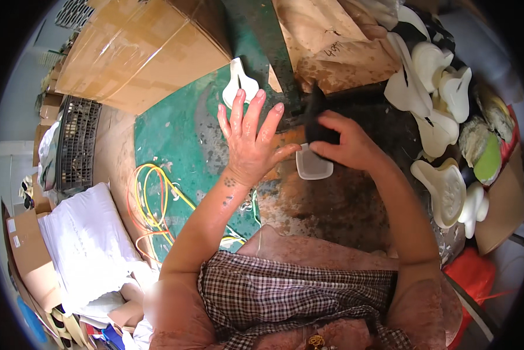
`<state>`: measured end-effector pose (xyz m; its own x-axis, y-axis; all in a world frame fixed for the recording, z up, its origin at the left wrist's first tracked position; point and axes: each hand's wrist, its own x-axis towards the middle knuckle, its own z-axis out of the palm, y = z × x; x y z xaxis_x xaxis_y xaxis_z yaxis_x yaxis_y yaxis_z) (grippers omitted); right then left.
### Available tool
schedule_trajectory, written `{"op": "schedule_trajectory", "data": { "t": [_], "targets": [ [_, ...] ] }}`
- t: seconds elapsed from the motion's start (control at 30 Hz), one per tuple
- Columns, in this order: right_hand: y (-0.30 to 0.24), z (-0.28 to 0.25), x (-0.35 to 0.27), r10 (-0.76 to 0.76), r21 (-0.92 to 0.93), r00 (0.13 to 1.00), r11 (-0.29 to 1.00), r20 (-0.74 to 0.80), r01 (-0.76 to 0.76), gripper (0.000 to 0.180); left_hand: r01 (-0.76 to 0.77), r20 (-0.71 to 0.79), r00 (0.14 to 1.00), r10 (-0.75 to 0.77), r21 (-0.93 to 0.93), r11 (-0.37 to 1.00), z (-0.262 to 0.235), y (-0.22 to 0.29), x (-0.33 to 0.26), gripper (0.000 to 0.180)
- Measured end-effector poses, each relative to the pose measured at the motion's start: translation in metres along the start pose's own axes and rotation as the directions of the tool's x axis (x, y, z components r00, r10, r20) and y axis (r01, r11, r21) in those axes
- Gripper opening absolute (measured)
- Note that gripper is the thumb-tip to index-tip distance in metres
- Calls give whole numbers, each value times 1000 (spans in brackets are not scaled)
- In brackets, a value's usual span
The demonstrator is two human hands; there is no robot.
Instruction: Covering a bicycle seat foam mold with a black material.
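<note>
My left hand (pixel 249 140) is held up over the bench with its fingers spread; nothing is in it, and wet-looking specks dot its skin. My right hand (pixel 352 140) grips a black bicycle saddle cover (pixel 315 119) between thumb and fingers. The cover narrows to a tip at its far end, and part of it is lost against the dark bench. Just below it sits a small white plastic tub (pixel 314 167), near my left thumb. A white saddle shell (pixel 236 83) lies on the green surface beyond my left fingertips.
Several white and cream saddle parts (pixel 434 116) are heaped at the right. A large cardboard box (pixel 145 52) stands at the back left, stained brown paper (pixel 338 52) at the back. Yellow and orange cords (pixel 151 198) coil left of my forearm, near a white sack (pixel 90 251) and a black crate (pixel 75 140).
</note>
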<state>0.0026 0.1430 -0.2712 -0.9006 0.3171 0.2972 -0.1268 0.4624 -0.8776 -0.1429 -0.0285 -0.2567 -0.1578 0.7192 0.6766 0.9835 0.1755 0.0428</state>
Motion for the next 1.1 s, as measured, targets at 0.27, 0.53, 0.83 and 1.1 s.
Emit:
{"op": "schedule_trajectory", "data": {
  "t": [0.27, 0.53, 0.83, 1.1],
  "targets": [
    [-20, 77, 0, 58, 300, 998, 952, 23, -62, 28, 41, 65, 997, -47, 83, 996, -31, -8, 1, 73],
    [-37, 133, 31, 519, 695, 855, 610, 13, -381, 21, -52, 4, 999, 53, 229, 972, -52, -23, -11, 68],
    [2, 100, 50, 260, 177, 917, 930, 304, -322, 24, -2, 23, 1000, -3, 198, 980, -59, -35, -41, 71],
    [-45, 97, 32, -283, -437, 791, 709, 543, 554, 14, -17, 249, 968, -20, 144, 990, -65, -24, -22, 70]
  ]
}}
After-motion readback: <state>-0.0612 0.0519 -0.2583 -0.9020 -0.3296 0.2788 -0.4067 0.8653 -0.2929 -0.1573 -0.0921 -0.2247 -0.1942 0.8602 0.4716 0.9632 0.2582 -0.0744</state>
